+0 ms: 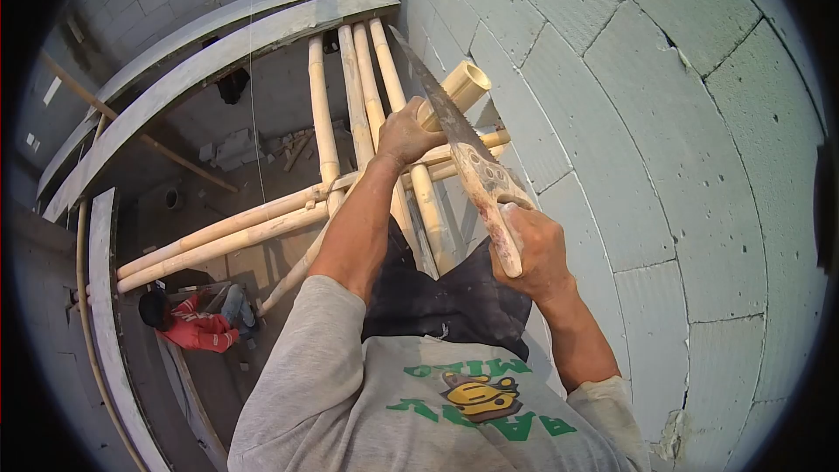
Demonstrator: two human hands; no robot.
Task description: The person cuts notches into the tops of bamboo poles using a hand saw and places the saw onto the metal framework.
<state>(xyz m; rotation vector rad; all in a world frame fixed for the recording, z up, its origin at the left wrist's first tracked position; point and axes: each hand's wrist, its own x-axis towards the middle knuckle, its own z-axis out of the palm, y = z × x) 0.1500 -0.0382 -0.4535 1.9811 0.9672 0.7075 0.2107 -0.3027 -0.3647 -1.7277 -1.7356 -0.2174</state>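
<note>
My right hand (535, 249) is closed round the worn wooden handle of a hand saw (476, 170). Its dark toothed blade slants up and to the left, past the near side of a thick bamboo pole (468, 80). The pole's hollow cut end faces up and right. My left hand (407, 133) is wrapped round this pole just below the blade. Whether the teeth touch the bamboo I cannot tell. Under my left hand, crossing bamboo poles (330, 135) form a frame, with some poles running away from me and others sideways.
A block wall (603, 122) rises close on my right. Long grey planks (227, 44) span the far side and another plank (103, 236) lies at left. Far below, a person in a red top (197, 323) is on the floor, near more bamboo and rubble (232, 149).
</note>
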